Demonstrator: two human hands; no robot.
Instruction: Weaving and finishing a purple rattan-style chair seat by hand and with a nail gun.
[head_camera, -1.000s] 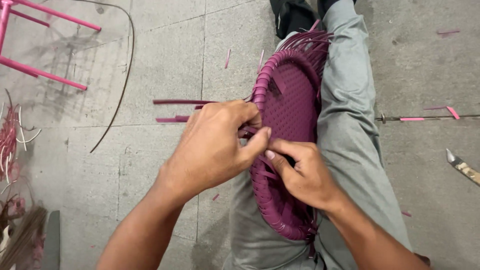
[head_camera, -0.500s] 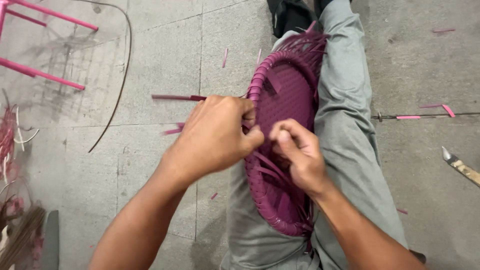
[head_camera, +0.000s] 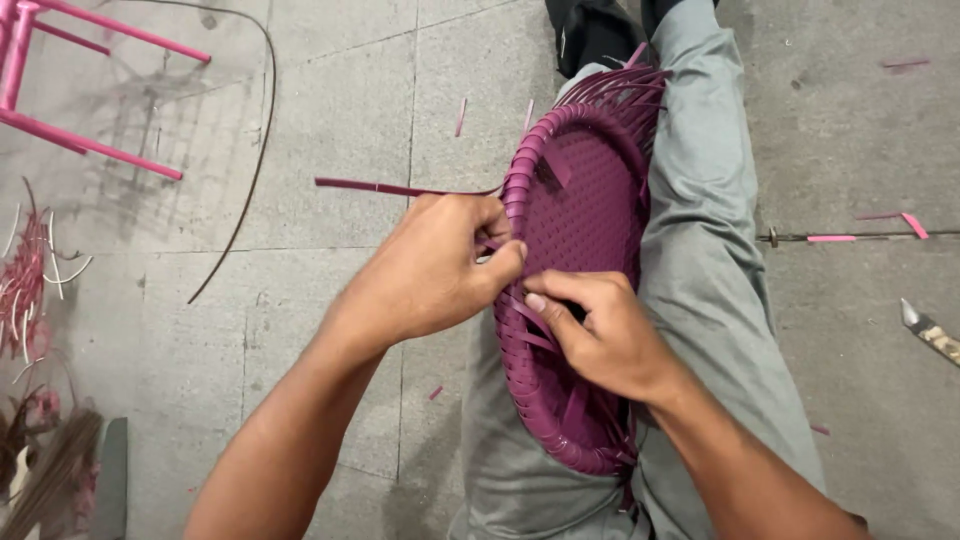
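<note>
At ten o'clock I see a pink metal frame (head_camera: 90, 150); a knife (head_camera: 928, 330) lies at three, pink strip offcuts (head_camera: 860, 230) just above it, loose canes (head_camera: 30, 290) at nine

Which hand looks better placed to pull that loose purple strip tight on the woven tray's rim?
Probably the left hand: its fingers pinch at the rim of the purple woven plastic tray, where the long loose purple strip runs in. The right hand presses on the weave beside it, steadying.
</note>
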